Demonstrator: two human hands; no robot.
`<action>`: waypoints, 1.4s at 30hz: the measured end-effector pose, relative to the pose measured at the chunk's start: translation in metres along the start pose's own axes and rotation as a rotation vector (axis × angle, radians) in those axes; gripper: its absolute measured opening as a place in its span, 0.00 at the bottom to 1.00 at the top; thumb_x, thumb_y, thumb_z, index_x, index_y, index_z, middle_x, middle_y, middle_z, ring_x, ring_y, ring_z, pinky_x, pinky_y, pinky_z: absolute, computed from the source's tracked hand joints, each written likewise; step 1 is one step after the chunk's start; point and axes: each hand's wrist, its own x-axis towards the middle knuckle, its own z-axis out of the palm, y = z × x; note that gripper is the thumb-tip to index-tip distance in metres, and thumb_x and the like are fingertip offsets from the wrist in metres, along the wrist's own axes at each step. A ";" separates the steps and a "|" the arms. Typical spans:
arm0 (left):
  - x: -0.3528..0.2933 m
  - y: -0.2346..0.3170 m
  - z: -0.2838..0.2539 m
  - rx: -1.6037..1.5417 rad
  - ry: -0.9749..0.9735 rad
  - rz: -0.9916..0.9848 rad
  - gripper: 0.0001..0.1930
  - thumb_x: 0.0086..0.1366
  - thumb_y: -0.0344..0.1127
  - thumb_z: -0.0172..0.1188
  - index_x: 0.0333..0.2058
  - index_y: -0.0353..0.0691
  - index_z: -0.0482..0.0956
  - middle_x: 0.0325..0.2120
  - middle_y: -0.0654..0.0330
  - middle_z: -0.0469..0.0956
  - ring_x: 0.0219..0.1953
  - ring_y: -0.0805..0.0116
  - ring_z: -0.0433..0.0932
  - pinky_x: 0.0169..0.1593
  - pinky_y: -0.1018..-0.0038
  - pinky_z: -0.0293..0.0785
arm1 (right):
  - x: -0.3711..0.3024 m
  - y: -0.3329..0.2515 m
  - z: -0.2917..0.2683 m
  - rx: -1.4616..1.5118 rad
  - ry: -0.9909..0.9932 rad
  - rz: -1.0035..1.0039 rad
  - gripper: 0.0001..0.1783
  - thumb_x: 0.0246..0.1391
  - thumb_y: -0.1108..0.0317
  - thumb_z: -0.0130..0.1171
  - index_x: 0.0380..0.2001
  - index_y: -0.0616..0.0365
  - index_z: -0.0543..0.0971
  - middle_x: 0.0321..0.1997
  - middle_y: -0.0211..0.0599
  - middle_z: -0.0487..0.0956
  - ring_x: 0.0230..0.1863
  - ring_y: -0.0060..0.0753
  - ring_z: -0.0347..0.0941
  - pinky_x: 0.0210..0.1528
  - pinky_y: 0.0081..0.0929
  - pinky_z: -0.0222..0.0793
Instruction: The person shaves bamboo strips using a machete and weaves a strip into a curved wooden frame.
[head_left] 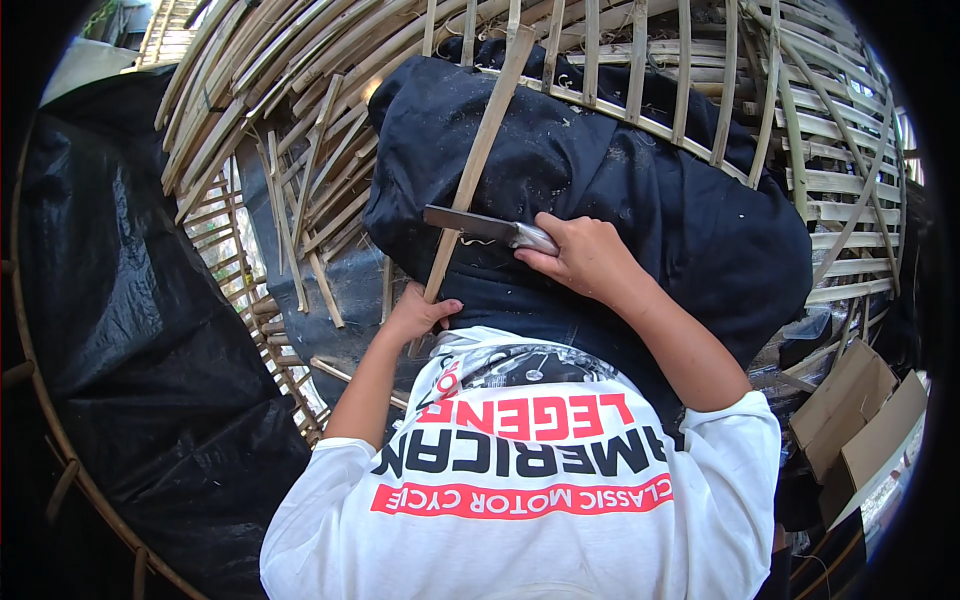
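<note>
Close to my body, my left hand is wrapped round the lower end of a long bamboo strip. The strip slants up and away over the dark cloth on my lap. My right hand grips the handle of a broad-bladed knife. Its blade lies across the strip, pointing left, a short way above my left hand. A thin pale shaving curls beside the blade, and small chips are scattered on the cloth.
A large heap of split bamboo strips lies at the far left, with shorter pieces beside it. Slatted bamboo panel spans the far side and right. Black plastic sheeting covers the left. Cardboard stands at the right.
</note>
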 end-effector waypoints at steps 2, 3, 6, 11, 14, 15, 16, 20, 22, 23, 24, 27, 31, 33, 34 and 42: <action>0.004 -0.004 0.000 -0.017 -0.029 0.016 0.19 0.53 0.37 0.72 0.36 0.32 0.74 0.21 0.64 0.75 0.18 0.75 0.74 0.22 0.78 0.70 | 0.002 0.005 -0.004 0.094 0.033 0.037 0.22 0.55 0.47 0.59 0.32 0.57 0.75 0.25 0.50 0.80 0.27 0.54 0.78 0.33 0.40 0.74; 0.005 -0.002 0.001 -0.047 -0.017 0.025 0.19 0.53 0.36 0.72 0.36 0.32 0.74 0.21 0.64 0.75 0.18 0.75 0.74 0.22 0.78 0.70 | 0.001 0.006 -0.001 0.203 0.061 0.078 0.22 0.55 0.47 0.59 0.33 0.57 0.75 0.25 0.50 0.80 0.27 0.53 0.78 0.33 0.40 0.74; -0.004 0.006 0.007 -0.099 0.021 0.038 0.19 0.53 0.36 0.72 0.36 0.33 0.74 0.20 0.64 0.74 0.18 0.75 0.73 0.22 0.79 0.70 | -0.002 0.000 -0.006 -0.035 -0.066 0.045 0.22 0.54 0.46 0.59 0.33 0.57 0.76 0.25 0.49 0.80 0.27 0.52 0.78 0.33 0.39 0.75; 0.002 -0.002 -0.001 -0.044 -0.026 -0.010 0.19 0.53 0.36 0.72 0.37 0.34 0.73 0.19 0.64 0.74 0.17 0.76 0.73 0.20 0.80 0.67 | -0.001 0.008 -0.004 0.091 -0.011 0.029 0.23 0.53 0.45 0.60 0.33 0.56 0.77 0.26 0.48 0.81 0.27 0.51 0.78 0.33 0.38 0.75; 0.001 0.003 -0.002 0.037 0.004 -0.067 0.19 0.52 0.36 0.73 0.36 0.35 0.73 0.19 0.64 0.74 0.17 0.76 0.73 0.19 0.80 0.66 | -0.003 0.005 -0.004 -0.029 -0.066 0.041 0.23 0.53 0.45 0.60 0.33 0.56 0.77 0.26 0.48 0.81 0.27 0.50 0.79 0.34 0.38 0.75; 0.007 -0.019 -0.007 0.001 -0.009 -0.047 0.19 0.52 0.36 0.73 0.36 0.35 0.73 0.19 0.64 0.74 0.17 0.76 0.73 0.19 0.80 0.66 | -0.001 0.006 -0.003 -0.028 -0.056 0.009 0.23 0.54 0.45 0.59 0.33 0.57 0.77 0.26 0.48 0.81 0.27 0.50 0.79 0.34 0.38 0.75; 0.009 -0.022 -0.007 -0.036 -0.024 -0.027 0.19 0.52 0.36 0.73 0.37 0.35 0.73 0.20 0.64 0.74 0.17 0.76 0.73 0.19 0.79 0.65 | 0.000 0.007 -0.005 -0.028 -0.048 -0.021 0.23 0.54 0.45 0.59 0.33 0.57 0.77 0.26 0.47 0.81 0.28 0.49 0.79 0.35 0.38 0.75; 0.004 -0.011 -0.002 -0.093 -0.007 0.018 0.20 0.52 0.36 0.73 0.38 0.36 0.72 0.20 0.65 0.74 0.16 0.76 0.73 0.19 0.79 0.65 | -0.002 0.008 -0.002 0.028 -0.061 0.038 0.23 0.53 0.45 0.59 0.33 0.57 0.77 0.26 0.47 0.81 0.28 0.49 0.79 0.35 0.38 0.75; 0.003 -0.002 -0.002 -0.045 -0.019 -0.070 0.21 0.52 0.37 0.73 0.39 0.36 0.72 0.21 0.65 0.74 0.17 0.75 0.73 0.19 0.79 0.66 | -0.001 0.009 -0.004 -0.051 -0.072 -0.025 0.22 0.53 0.46 0.60 0.33 0.56 0.77 0.26 0.47 0.81 0.28 0.49 0.79 0.34 0.37 0.75; 0.005 -0.001 -0.003 -0.045 -0.021 -0.066 0.21 0.52 0.37 0.73 0.39 0.36 0.72 0.21 0.65 0.74 0.17 0.75 0.73 0.19 0.79 0.66 | 0.001 0.010 -0.005 -0.054 -0.070 -0.025 0.22 0.53 0.46 0.60 0.33 0.56 0.77 0.26 0.47 0.81 0.28 0.49 0.79 0.34 0.37 0.75; 0.003 -0.003 -0.002 -0.072 -0.028 -0.045 0.21 0.52 0.37 0.73 0.39 0.36 0.72 0.21 0.65 0.74 0.17 0.75 0.73 0.19 0.79 0.66 | 0.001 0.011 -0.003 0.004 -0.052 -0.002 0.22 0.53 0.46 0.60 0.32 0.56 0.77 0.26 0.47 0.81 0.28 0.49 0.78 0.33 0.37 0.74; 0.007 -0.009 -0.005 -0.067 -0.036 -0.030 0.22 0.52 0.37 0.73 0.39 0.35 0.72 0.21 0.65 0.74 0.18 0.75 0.74 0.20 0.79 0.67 | -0.001 0.009 -0.004 -0.013 -0.069 -0.009 0.21 0.53 0.46 0.60 0.32 0.55 0.78 0.26 0.46 0.81 0.27 0.49 0.78 0.33 0.37 0.74; 0.005 -0.015 -0.002 -0.117 -0.007 0.040 0.21 0.52 0.36 0.73 0.38 0.34 0.72 0.21 0.64 0.74 0.18 0.75 0.74 0.21 0.78 0.68 | -0.001 0.011 -0.001 0.010 -0.036 -0.033 0.22 0.53 0.46 0.59 0.32 0.56 0.78 0.26 0.46 0.81 0.27 0.49 0.78 0.33 0.37 0.75; 0.010 -0.014 -0.004 -0.102 -0.020 0.029 0.20 0.52 0.35 0.73 0.37 0.34 0.72 0.21 0.64 0.74 0.18 0.75 0.73 0.21 0.78 0.68 | 0.000 0.008 -0.005 -0.060 -0.119 -0.040 0.22 0.53 0.45 0.59 0.33 0.56 0.78 0.26 0.46 0.81 0.28 0.49 0.79 0.34 0.38 0.75; 0.011 -0.013 -0.005 -0.085 -0.032 0.018 0.20 0.52 0.35 0.73 0.37 0.34 0.72 0.22 0.64 0.75 0.18 0.76 0.73 0.21 0.78 0.69 | 0.000 0.007 -0.007 -0.129 -0.199 -0.046 0.23 0.53 0.45 0.59 0.33 0.56 0.78 0.26 0.46 0.81 0.28 0.49 0.79 0.34 0.38 0.74; -0.027 0.001 -0.010 -0.024 -0.072 0.030 0.18 0.56 0.44 0.69 0.24 0.34 0.77 0.12 0.68 0.69 0.13 0.78 0.66 0.18 0.80 0.59 | -0.006 0.013 -0.025 0.196 -0.107 -0.017 0.20 0.53 0.51 0.63 0.32 0.60 0.78 0.24 0.47 0.79 0.24 0.44 0.76 0.31 0.32 0.70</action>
